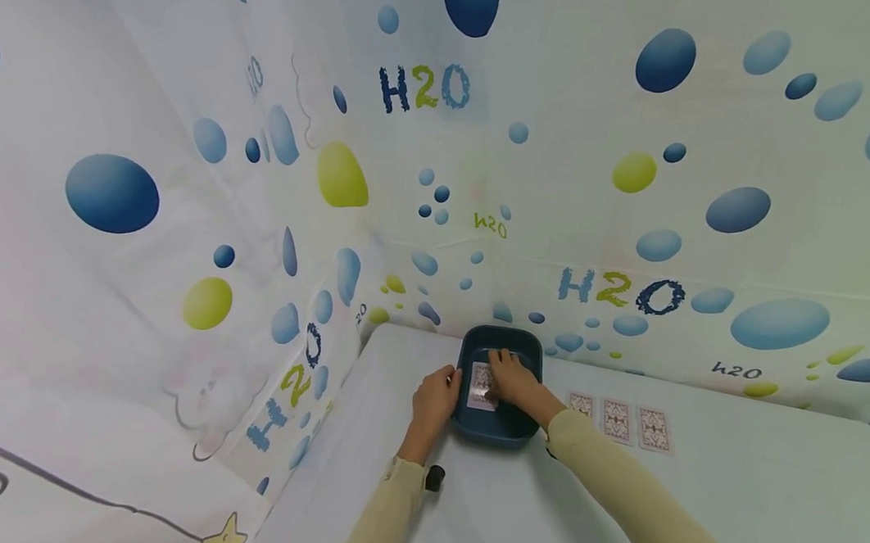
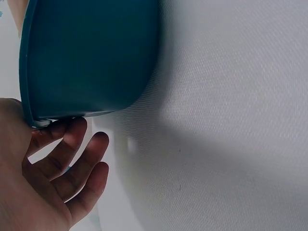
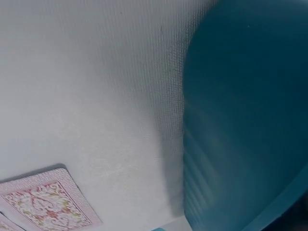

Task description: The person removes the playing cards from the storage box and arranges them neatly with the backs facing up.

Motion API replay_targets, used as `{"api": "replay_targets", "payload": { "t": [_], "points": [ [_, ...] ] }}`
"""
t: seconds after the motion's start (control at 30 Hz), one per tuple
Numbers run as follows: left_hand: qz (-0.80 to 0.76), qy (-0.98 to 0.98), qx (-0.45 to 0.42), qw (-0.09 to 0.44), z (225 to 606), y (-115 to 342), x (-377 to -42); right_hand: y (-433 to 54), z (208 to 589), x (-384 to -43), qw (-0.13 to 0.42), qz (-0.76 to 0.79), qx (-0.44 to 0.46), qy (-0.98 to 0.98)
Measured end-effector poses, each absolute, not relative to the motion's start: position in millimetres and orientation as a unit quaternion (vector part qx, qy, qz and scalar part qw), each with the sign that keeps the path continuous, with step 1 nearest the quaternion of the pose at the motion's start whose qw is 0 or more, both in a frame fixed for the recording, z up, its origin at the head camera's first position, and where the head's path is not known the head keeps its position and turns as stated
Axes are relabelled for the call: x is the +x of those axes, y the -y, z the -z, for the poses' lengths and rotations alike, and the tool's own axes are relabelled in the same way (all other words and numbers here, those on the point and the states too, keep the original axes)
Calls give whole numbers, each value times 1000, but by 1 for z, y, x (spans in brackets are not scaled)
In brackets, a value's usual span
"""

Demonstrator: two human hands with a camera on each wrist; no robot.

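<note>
A dark blue-green plastic bin stands on the white table near the wall. At its left side my left hand grips the rim, its bent fingers against the outside wall in the left wrist view; the thumb is hidden there. Inside the bin lies a playing card with a red-patterned back up. My right hand reaches over the right rim and holds this card by its right side, fingers bent. The right wrist view shows only the bin's outer wall, not the hand.
Right of the bin, a row of three playing cards lies backs up; one card also shows in the right wrist view. A small black object is by the left wrist. Printed sheets hang behind and left.
</note>
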State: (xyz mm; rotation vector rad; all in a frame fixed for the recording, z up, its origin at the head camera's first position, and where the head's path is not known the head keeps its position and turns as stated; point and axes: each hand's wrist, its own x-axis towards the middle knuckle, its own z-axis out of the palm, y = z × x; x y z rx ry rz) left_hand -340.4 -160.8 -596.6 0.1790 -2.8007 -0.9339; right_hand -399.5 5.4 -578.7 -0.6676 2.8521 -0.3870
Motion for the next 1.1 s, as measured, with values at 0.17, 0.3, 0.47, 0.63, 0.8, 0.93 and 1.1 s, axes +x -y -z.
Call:
{"api": "replay_targets", "payload": {
  "t": [0.17,0.3,0.47,0.63,0.8,0.93,1.1],
  "points": [
    [313,943,61,91,596,158,-339,-12,579,-398,108,186,-229,-950],
    [315,943,59,92,596,156,-338,-16,581,-396,121,232,-235,-936],
    [314,943,53,92,598,155,-336,-22,581,-395,114,272,-237,-926],
    [312,944,54,90,600,154,-337,-31,578,-395,122,327,-239,-906],
    [306,946,61,86,600,153,-337,-46,575,-398,115,367,-243,-890],
    [309,944,60,99,598,154,-336,-62,568,-399,117,422,-258,-861],
    [317,940,65,111,595,157,-337,-88,555,-392,144,505,-232,-818]
  ]
}}
